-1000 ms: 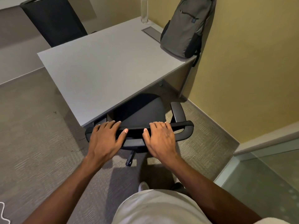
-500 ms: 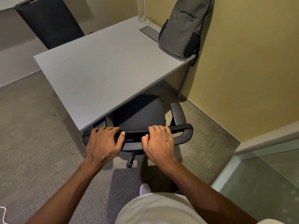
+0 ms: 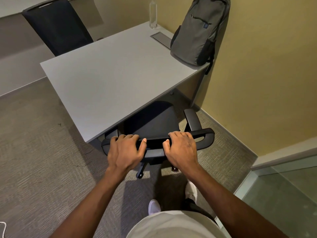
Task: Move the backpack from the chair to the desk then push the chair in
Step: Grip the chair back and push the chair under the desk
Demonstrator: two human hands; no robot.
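Backpack (image 3: 199, 31) done: upright on the tabletop (image 3: 111, 83) at 1 o'clock, against the wall. My left hand (image 3: 124, 152) and right hand (image 3: 181, 150) are both clamped on the chair (image 3: 151, 122) backrest at 6 o'clock. Seat partly under; I judge a short push remains.

Both forearms are bare, with no sleeves, watch or rings showing on the left hand (image 3: 126, 151) or the right hand (image 3: 181, 150). A pale, off-white shirt (image 3: 175, 225) covers the torso. The shoes (image 3: 154, 206) are white.
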